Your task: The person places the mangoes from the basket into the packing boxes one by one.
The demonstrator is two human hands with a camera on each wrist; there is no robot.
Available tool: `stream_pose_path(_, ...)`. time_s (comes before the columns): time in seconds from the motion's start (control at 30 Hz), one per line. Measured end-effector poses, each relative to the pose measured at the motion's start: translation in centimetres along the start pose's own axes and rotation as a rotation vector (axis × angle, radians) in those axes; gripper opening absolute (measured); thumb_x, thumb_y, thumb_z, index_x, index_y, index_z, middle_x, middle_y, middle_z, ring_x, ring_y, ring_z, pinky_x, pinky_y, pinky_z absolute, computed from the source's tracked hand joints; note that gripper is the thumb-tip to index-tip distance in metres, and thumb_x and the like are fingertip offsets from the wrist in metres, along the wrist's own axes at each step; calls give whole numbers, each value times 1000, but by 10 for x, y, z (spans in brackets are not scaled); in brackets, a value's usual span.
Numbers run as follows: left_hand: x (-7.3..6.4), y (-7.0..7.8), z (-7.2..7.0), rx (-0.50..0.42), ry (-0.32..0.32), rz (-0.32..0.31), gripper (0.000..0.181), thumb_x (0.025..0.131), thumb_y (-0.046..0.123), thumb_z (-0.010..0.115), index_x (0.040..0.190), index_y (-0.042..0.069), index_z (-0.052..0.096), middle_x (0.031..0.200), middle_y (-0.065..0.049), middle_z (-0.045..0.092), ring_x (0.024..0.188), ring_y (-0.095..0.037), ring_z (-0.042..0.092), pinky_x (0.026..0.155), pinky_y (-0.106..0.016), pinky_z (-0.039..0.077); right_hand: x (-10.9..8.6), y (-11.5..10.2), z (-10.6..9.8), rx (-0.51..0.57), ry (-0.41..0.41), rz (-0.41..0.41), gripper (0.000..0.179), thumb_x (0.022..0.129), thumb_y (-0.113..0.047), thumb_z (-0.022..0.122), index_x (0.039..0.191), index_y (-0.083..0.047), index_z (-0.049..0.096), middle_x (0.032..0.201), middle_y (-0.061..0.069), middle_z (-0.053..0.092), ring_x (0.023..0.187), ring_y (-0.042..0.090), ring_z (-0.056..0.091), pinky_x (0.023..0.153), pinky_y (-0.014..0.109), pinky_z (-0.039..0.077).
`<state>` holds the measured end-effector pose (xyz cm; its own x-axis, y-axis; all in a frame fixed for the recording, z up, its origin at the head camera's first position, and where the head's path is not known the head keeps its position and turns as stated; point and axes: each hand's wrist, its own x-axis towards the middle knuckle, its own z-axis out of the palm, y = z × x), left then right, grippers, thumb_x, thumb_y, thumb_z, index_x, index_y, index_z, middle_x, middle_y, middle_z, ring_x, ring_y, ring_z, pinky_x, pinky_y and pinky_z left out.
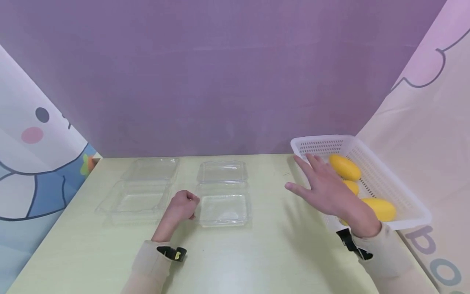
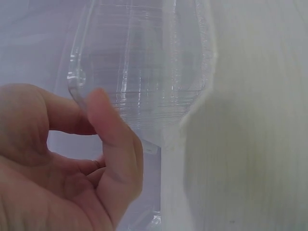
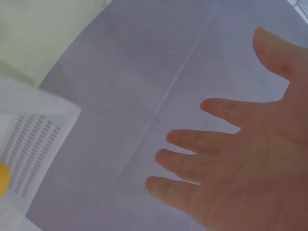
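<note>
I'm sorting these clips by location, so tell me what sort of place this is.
Probably a small staged tabletop booth: a pale table ends at a plain purple backdrop, with cartoon-printed panels at either side.

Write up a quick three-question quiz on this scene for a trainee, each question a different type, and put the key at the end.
1. Fill in the blank: of the two clear containers, the left hand is at the edge of the one on the ____ in the head view.
2. Multiple choice: where do the yellow objects lie? A) on the bare tabletop; B) in the white basket; C) in the left hand.
3. True or false: the right hand is gripping one of the yellow objects.

Key: 1. right; 2. B; 3. False, it is spread out and holds nothing.
</note>
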<state>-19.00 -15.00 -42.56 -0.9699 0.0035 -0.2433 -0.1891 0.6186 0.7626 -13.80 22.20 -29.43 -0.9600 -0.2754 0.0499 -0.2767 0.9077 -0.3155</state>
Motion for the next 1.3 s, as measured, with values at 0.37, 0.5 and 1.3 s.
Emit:
stream_pose_path(0.37,2,-3,2,-53,8,18,23,100,14,55,108,-7,58,81,-12,61,57,-17,62,61,-32,54,6,22,-9,-33,-8,-7,83,100,-53,57,158,-1,28,159,35,23,145,56,21,113,69,21)
stream_pose_path(0.5,2,-3,3,-49,7,28,24,100,14,55,108,-7,58,80,-13,61,57,-18,62,61,-32,54,8,30,-12,-48,-8,-6,80,101,-52,56,157,0,31,158,34,26,145,53,24,113,67,24)
stream_pose_path(1.3,0,-2,3,-54,4,30,21,101,14,55,107,-6,58,77,-14,62,56,-17,62,60,-31,54,13,86,-19,-65,-35,32,67,101,-43,60,145,6,48,144,33,48,132,52,43,105,67,35)
